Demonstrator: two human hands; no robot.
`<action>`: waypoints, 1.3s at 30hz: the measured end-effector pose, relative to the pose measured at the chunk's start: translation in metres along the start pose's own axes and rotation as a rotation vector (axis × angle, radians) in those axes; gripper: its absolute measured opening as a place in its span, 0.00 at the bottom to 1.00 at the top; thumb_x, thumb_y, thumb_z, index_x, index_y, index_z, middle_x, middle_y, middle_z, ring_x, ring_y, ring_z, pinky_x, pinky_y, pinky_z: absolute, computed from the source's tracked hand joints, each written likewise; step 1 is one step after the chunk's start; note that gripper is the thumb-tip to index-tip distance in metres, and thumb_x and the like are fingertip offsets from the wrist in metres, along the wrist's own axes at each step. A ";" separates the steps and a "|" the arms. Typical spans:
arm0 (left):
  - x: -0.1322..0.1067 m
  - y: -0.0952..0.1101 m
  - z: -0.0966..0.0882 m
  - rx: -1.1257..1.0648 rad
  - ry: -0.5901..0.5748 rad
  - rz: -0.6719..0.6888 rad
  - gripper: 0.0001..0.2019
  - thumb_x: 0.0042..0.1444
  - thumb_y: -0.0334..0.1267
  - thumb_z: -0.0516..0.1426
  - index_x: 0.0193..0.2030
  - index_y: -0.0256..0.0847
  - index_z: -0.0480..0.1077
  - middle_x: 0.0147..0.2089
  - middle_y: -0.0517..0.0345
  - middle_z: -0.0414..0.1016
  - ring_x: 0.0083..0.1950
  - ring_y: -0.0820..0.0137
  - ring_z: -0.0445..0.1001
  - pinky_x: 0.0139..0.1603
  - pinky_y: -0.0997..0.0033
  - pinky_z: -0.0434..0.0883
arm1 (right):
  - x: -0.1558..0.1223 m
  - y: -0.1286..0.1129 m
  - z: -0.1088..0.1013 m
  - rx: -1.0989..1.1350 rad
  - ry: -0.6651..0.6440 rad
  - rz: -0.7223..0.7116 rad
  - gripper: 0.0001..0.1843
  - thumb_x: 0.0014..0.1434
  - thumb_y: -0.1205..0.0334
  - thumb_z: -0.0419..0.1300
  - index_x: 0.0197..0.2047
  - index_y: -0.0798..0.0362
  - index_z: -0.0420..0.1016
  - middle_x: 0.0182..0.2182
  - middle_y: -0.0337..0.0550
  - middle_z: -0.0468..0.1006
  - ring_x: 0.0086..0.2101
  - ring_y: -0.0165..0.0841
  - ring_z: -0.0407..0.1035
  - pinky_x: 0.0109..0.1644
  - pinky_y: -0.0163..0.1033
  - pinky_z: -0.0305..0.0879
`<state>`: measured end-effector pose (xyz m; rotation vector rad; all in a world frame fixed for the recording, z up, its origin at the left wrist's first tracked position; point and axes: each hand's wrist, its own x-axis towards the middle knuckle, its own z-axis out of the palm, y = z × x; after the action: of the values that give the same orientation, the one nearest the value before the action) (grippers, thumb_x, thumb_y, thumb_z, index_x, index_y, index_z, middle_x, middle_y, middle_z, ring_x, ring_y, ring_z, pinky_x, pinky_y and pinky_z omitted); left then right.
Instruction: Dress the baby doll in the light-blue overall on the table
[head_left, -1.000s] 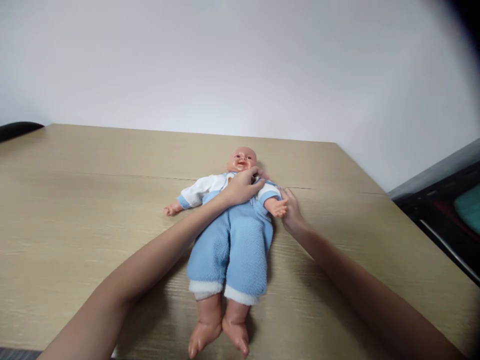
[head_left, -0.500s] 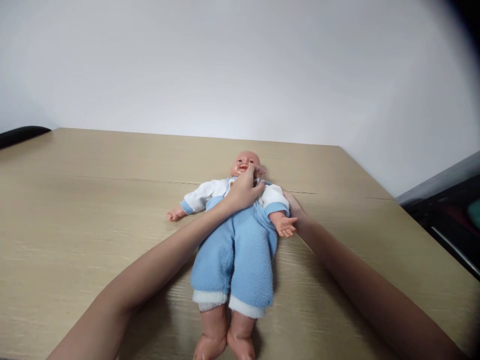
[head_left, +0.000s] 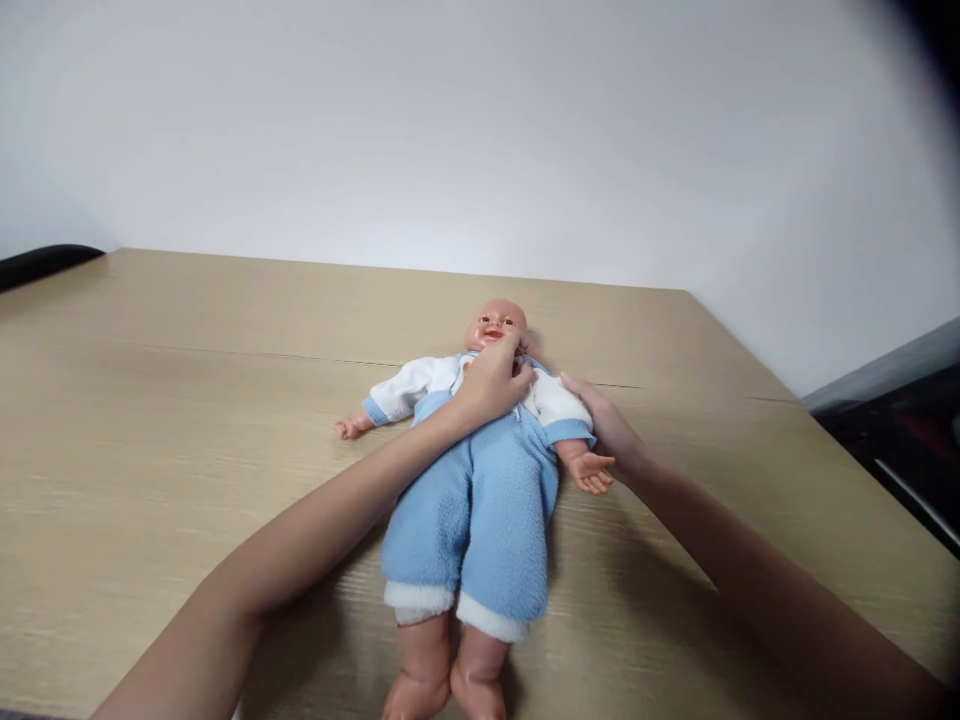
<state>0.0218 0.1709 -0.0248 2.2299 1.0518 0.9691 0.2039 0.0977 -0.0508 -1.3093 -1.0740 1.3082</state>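
Observation:
A baby doll [head_left: 466,505] in a blue and white fleecy outfit lies on its back on the table, head away from me and bare feet toward me. My left hand [head_left: 495,380] reaches across its chest, with curled fingers gripping the doll's collar area just under the chin. Beside the white sleeve on the right, my right hand [head_left: 606,418] is closed against the doll's arm [head_left: 561,402]; its fingers are partly hidden behind the sleeve. The doll's other arm [head_left: 405,390] lies stretched out to the left.
The light wooden table [head_left: 187,420] has a thin seam across it and meets a pale wall [head_left: 450,130] at the back. A dark curved object [head_left: 52,262] shows past the left edge. Black items [head_left: 900,440] stand beyond the right edge.
My right hand has shifted to the right and toward me, and the doll's arm has swung outward with it. My left hand remains on the chest, its fingers slightly more curled.

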 end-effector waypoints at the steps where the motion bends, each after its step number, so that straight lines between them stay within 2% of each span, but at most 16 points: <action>1: 0.000 0.002 0.000 0.022 -0.002 0.009 0.08 0.66 0.27 0.57 0.51 0.39 0.70 0.46 0.52 0.81 0.41 0.65 0.77 0.45 0.65 0.69 | -0.010 -0.002 -0.004 0.022 0.013 0.019 0.19 0.67 0.44 0.63 0.50 0.49 0.80 0.46 0.45 0.85 0.45 0.38 0.80 0.50 0.37 0.80; 3: -0.001 0.005 -0.002 0.060 -0.006 0.020 0.09 0.67 0.29 0.58 0.53 0.39 0.70 0.47 0.51 0.82 0.44 0.64 0.78 0.45 0.65 0.69 | -0.031 -0.006 -0.011 0.001 0.002 0.070 0.22 0.62 0.48 0.70 0.55 0.48 0.79 0.45 0.42 0.84 0.38 0.35 0.79 0.37 0.33 0.78; 5: -0.002 0.010 -0.005 0.121 -0.028 0.018 0.09 0.69 0.32 0.58 0.55 0.40 0.69 0.47 0.51 0.82 0.46 0.62 0.80 0.45 0.64 0.69 | -0.047 -0.009 -0.019 -0.083 -0.060 0.136 0.29 0.61 0.46 0.71 0.63 0.46 0.76 0.38 0.39 0.83 0.25 0.30 0.71 0.21 0.32 0.66; 8: -0.004 0.018 -0.011 0.276 -0.065 0.027 0.07 0.73 0.40 0.55 0.52 0.42 0.71 0.46 0.50 0.84 0.48 0.58 0.80 0.47 0.61 0.70 | -0.059 -0.010 -0.033 -0.178 -0.052 0.174 0.40 0.60 0.41 0.72 0.71 0.42 0.69 0.34 0.38 0.82 0.16 0.25 0.56 0.14 0.33 0.49; 11: -0.004 0.020 -0.016 0.387 -0.072 0.061 0.08 0.73 0.40 0.54 0.49 0.41 0.72 0.47 0.47 0.84 0.52 0.54 0.80 0.52 0.57 0.70 | -0.059 -0.008 -0.052 -0.284 0.043 0.132 0.39 0.58 0.39 0.74 0.67 0.44 0.75 0.38 0.42 0.84 0.19 0.25 0.62 0.18 0.32 0.52; 15: -0.002 0.013 -0.020 0.363 -0.088 0.083 0.08 0.70 0.35 0.54 0.51 0.42 0.72 0.47 0.49 0.83 0.52 0.55 0.80 0.54 0.57 0.71 | -0.050 0.003 -0.086 -0.320 0.112 0.074 0.35 0.51 0.38 0.78 0.57 0.48 0.82 0.51 0.47 0.85 0.39 0.37 0.79 0.37 0.36 0.75; 19: 0.001 0.004 -0.021 0.313 -0.117 0.124 0.09 0.70 0.33 0.51 0.51 0.42 0.72 0.49 0.49 0.83 0.54 0.55 0.78 0.57 0.56 0.70 | -0.041 0.018 -0.115 -0.433 0.150 0.003 0.34 0.50 0.34 0.77 0.49 0.50 0.83 0.46 0.51 0.86 0.44 0.47 0.81 0.46 0.45 0.78; 22: 0.002 0.002 -0.021 0.316 -0.114 0.159 0.09 0.70 0.32 0.51 0.50 0.42 0.72 0.51 0.47 0.82 0.56 0.54 0.76 0.60 0.54 0.69 | -0.040 0.024 -0.121 -0.580 0.137 -0.080 0.30 0.57 0.33 0.72 0.50 0.49 0.82 0.47 0.53 0.86 0.45 0.51 0.81 0.49 0.52 0.78; 25: 0.002 0.002 -0.022 0.320 -0.115 0.190 0.09 0.70 0.32 0.52 0.49 0.42 0.72 0.52 0.46 0.82 0.59 0.53 0.73 0.64 0.53 0.67 | -0.046 0.021 -0.114 -0.822 0.234 -0.280 0.26 0.63 0.37 0.68 0.53 0.48 0.81 0.53 0.54 0.84 0.53 0.55 0.78 0.59 0.60 0.74; 28: 0.001 0.000 -0.023 0.347 -0.107 0.182 0.08 0.70 0.33 0.53 0.50 0.43 0.72 0.53 0.47 0.82 0.61 0.52 0.71 0.67 0.51 0.64 | -0.059 0.014 -0.096 -1.068 0.430 -0.613 0.23 0.68 0.46 0.64 0.61 0.49 0.78 0.60 0.56 0.80 0.62 0.58 0.71 0.69 0.68 0.62; 30: 0.000 -0.001 -0.023 0.384 -0.094 0.182 0.08 0.70 0.34 0.54 0.50 0.43 0.72 0.55 0.46 0.81 0.63 0.51 0.71 0.68 0.49 0.63 | -0.069 0.011 -0.077 -1.109 0.443 -0.780 0.19 0.71 0.54 0.61 0.61 0.48 0.76 0.60 0.56 0.79 0.63 0.56 0.70 0.70 0.67 0.61; 31: -0.001 -0.001 -0.023 0.402 -0.088 0.190 0.08 0.70 0.34 0.54 0.51 0.42 0.72 0.56 0.46 0.80 0.63 0.50 0.70 0.68 0.49 0.63 | -0.074 0.011 -0.066 -1.073 0.386 -0.818 0.17 0.71 0.57 0.60 0.61 0.47 0.76 0.58 0.55 0.79 0.61 0.54 0.72 0.68 0.64 0.63; 33: -0.002 0.001 -0.024 0.428 -0.077 0.216 0.08 0.70 0.34 0.54 0.52 0.41 0.72 0.59 0.44 0.78 0.65 0.49 0.69 0.69 0.48 0.63 | -0.082 0.013 -0.043 -0.915 0.210 -0.757 0.16 0.72 0.58 0.60 0.61 0.46 0.74 0.56 0.54 0.78 0.55 0.49 0.75 0.60 0.57 0.72; 35: -0.003 0.006 -0.025 0.427 -0.074 0.252 0.08 0.70 0.33 0.54 0.51 0.41 0.73 0.59 0.43 0.77 0.65 0.49 0.68 0.70 0.47 0.62 | -0.084 0.019 -0.023 -0.700 0.037 -0.554 0.18 0.72 0.54 0.61 0.63 0.45 0.72 0.52 0.52 0.78 0.47 0.45 0.77 0.51 0.51 0.76; 37: -0.004 0.012 -0.028 0.388 -0.103 0.313 0.08 0.71 0.34 0.53 0.50 0.41 0.73 0.58 0.43 0.77 0.64 0.50 0.69 0.70 0.49 0.62 | -0.081 0.026 -0.010 -0.491 -0.072 -0.347 0.20 0.72 0.49 0.61 0.63 0.46 0.71 0.45 0.48 0.78 0.41 0.42 0.76 0.45 0.47 0.76; 39: -0.006 0.019 -0.031 0.302 -0.199 0.390 0.07 0.72 0.37 0.53 0.49 0.42 0.73 0.54 0.45 0.78 0.60 0.53 0.72 0.66 0.52 0.65 | -0.073 0.030 -0.004 -0.338 -0.132 -0.225 0.20 0.71 0.45 0.61 0.59 0.47 0.71 0.39 0.42 0.76 0.38 0.39 0.74 0.43 0.45 0.74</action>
<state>0.0045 0.1587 0.0051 2.7867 0.7259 0.7507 0.2039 0.0209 -0.0696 -1.3108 -1.5403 1.0868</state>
